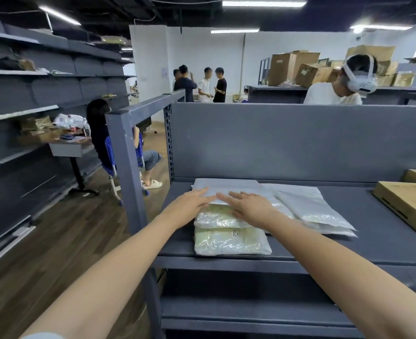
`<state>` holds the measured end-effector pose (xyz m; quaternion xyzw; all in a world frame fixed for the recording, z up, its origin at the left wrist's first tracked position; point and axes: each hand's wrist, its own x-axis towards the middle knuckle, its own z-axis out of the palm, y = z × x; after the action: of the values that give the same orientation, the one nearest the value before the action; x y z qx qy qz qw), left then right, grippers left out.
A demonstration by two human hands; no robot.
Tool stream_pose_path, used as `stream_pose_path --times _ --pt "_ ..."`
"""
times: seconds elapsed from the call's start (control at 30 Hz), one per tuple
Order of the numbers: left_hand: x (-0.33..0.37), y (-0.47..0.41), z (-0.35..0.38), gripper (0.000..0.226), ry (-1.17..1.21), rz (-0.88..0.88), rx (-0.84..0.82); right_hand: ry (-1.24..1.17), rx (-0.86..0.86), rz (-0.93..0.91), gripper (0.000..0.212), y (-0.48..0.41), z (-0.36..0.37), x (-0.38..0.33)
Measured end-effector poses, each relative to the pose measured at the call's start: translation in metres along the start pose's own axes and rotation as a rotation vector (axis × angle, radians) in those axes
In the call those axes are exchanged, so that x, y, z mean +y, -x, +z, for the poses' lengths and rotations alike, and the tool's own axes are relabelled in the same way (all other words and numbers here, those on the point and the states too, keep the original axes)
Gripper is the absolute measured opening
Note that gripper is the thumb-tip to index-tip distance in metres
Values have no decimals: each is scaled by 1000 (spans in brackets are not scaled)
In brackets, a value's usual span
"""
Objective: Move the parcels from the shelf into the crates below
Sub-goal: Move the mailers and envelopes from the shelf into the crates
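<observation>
White strip lights [263, 3] glow on a black ceiling [109, 7], grey metal shelving [43, 89] lines the left, brown plank floor [55, 243] meets white wall [148, 57].

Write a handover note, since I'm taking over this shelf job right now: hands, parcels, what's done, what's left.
Left grip and right grip: both open, fingers straight, laid flat on the stacked bagged parcels at the shelf's left end.
More flat bags lie beside them, cardboard boxes far right.
Crates not in view.
Done: nothing visible.
Left: lift this stack, then the rest, down into crates.
</observation>
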<state>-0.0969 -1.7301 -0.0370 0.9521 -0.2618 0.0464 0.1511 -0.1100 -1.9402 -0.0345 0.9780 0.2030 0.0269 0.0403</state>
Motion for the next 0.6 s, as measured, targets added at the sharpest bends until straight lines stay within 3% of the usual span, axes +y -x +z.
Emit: stream_pose_path --times 0.2,0.3,0.43,0.6 --pt "15 -1 -32 35 168 79 275 -95 269 18 63 11 -27 2" --pt "28 5 -51 51 271 100 458 -41 387 60 72 27 -58 4" --pt "50 20 -67 83 320 28 504 -134 539 90 82 59 -89 14" --pt "76 33 -64 82 430 -65 428 -316 778 105 79 96 -126 24"
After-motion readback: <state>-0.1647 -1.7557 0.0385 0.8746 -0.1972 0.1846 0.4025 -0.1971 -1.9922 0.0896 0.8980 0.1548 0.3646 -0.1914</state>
